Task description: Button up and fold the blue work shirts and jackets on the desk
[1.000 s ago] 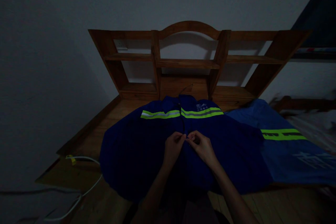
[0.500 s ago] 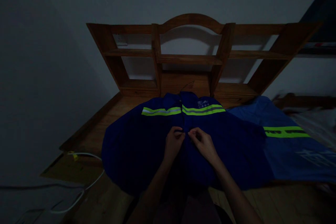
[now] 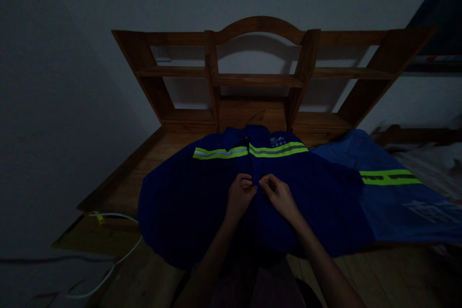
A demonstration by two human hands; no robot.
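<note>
- Plainly, a dark blue cloth work jacket (image 3: 187, 202) with yellow-green reflective bands lay spread front-up beneath both hands on the brown wooden bed platform (image 3: 144, 163), its collar on the far side of them.
- The left hand (image 3: 241, 196) was curled, its fingertips pinched on one edge of the jacket's front opening, about mid-chest.
- The right hand (image 3: 278, 196) sat just beside it, almost touching, pinching the opposite edge in the same way.
- The room was too dim for me to tell whether a button, a snap or a zip lay between the fingers.
- Beyond the hands, up to the collar, the two front edges lay together and the bands lined up, so I judged that stretch closed.
- Nearer than the hands, wrists and shadow hid the opening, and I could not tell how it stood.
- The jacket's body spread wide to either side of the hands, with nothing folded.
- Right of the right hand, a lighter blue cloth garment (image 3: 397, 202) with a yellow-green band lay flat against the jacket, untouched.
- Left of the left hand and nearer, a thin white cable (image 3: 119, 255) trailed off the platform.
- Past the collar stood a brown wooden headboard with open shelves (image 3: 260, 82).
</note>
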